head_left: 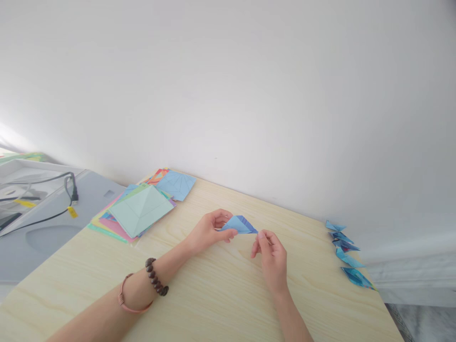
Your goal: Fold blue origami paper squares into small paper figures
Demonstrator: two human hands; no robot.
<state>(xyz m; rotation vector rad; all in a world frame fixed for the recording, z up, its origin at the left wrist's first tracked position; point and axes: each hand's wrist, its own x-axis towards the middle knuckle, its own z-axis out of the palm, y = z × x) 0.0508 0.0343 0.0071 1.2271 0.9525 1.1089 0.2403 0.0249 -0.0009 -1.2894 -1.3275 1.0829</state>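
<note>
Fingers (227, 234) in two-handed grip on blue paper (238, 224), over woodgrain table (206, 294) by white wall (249, 104).

Sheets (140, 211) left, workpiece (238, 224) centre, origami (345, 245) right

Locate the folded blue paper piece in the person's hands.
In the head view, the folded blue paper piece is just below and right of centre, over the pale wood-grain table, held between the left hand and the right hand.

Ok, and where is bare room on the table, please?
The pale wood-grain table is bare between the right hand and the row of folded blue paper pieces, and between both forearms. Crowded: back left, with stacked coloured paper sheets; right edge, with those pieces.
</note>
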